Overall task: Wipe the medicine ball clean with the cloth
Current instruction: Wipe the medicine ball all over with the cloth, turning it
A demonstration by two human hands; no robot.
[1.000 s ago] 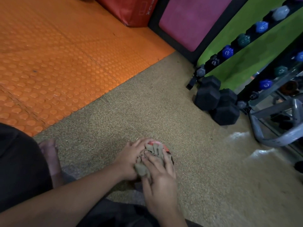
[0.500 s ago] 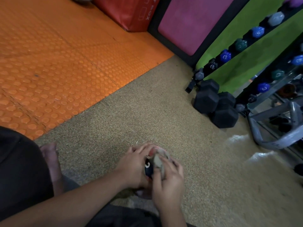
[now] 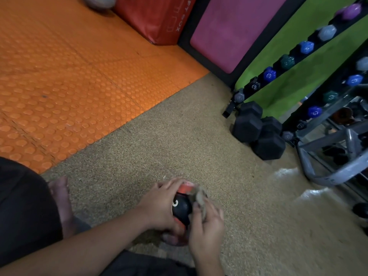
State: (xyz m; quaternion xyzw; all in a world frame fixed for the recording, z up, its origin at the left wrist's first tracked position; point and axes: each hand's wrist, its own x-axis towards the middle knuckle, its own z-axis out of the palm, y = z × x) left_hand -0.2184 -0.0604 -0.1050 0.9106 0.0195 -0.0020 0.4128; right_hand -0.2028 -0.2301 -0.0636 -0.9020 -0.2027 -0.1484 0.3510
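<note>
A small black and red medicine ball (image 3: 181, 208) with a white mark sits low in the middle of the head view, just above the speckled floor. My left hand (image 3: 159, 206) grips its left side, fingers curled over the red top. My right hand (image 3: 207, 226) presses a crumpled grey-brown cloth (image 3: 198, 196) against the ball's right side. The ball's right half and underside are hidden by the cloth and my hands.
Black hex dumbbells (image 3: 258, 130) lie on the floor to the right, under a rack of coloured dumbbells (image 3: 286, 62). A grey metal frame (image 3: 326, 176) stands at far right. An orange studded mat (image 3: 69, 86) covers the left; a red box (image 3: 159, 18) at top. My bare foot (image 3: 61, 196) rests at left.
The cloth has slid from the top of the ball to its right side, uncovering the black face with the white mark. My left hand has turned the ball slightly.
</note>
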